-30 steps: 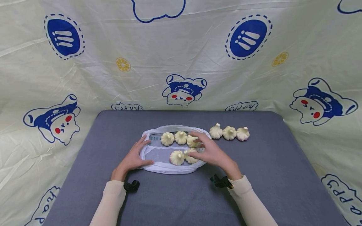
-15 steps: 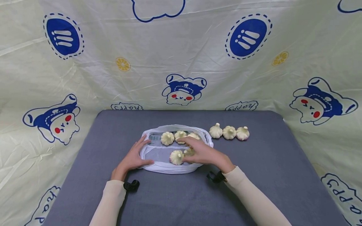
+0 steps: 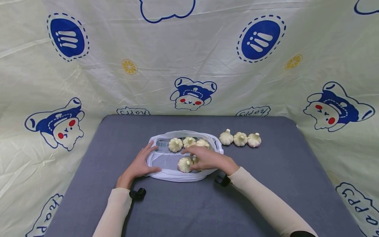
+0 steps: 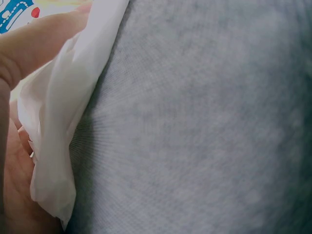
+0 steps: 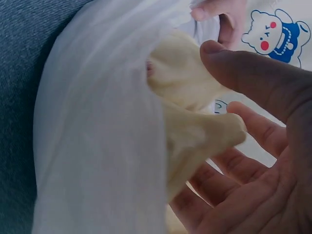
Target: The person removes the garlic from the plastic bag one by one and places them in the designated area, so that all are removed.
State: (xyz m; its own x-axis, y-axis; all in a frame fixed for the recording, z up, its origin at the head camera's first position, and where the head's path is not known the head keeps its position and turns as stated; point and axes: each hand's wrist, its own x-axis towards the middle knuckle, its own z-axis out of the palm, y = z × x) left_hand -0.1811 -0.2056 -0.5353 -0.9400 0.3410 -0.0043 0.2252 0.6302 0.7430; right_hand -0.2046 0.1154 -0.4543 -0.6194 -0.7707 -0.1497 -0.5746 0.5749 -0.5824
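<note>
Garlic bulb (image 5: 190,141) beneath right grip (image 3: 209,158)

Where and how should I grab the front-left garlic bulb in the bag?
Probably pinch the front-left garlic bulb across its plump, round body, coming from above and its left: that side has room, while another bulb crowds its right.

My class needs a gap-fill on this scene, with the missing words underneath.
Outside the white plastic bag, ___ garlic bulbs stand in a row.
The person's ___ hand touches the bag's left end; the other hand is over bulbs inside.
The animals printed on the backdrop have ___ cheeks.

Missing words: three; left; red.
</note>
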